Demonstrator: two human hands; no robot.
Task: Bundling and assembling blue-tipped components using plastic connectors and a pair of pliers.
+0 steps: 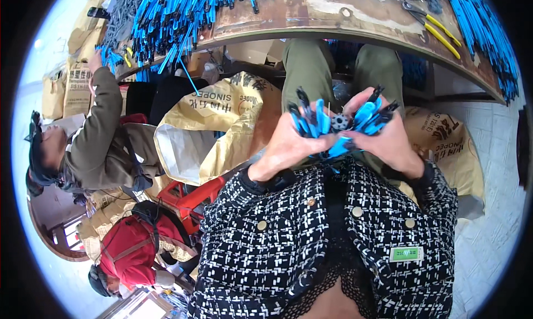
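Observation:
Close in front of my lap, my left hand (290,144) is closed around a bunch of slim blue strips with black ends (317,121). My right hand (390,142) grips a similar bunch of blue strips (367,114), its black tips pointing up and to the right. Between the two bunches sits a small grey round part with holes (340,121); the thumbs are close below it. More blue pieces (340,147) stick out downward under the thumbs. How the strips join the round part is hidden by my fingers.
Ahead, a wooden table (311,13) carries a large heap of blue strips (177,19), yellow-handled pliers (436,30) and another pile (483,36) at right. An open paper sack (244,124) stands at left, another sack (438,136) at right. Co-workers (102,136) sit at left.

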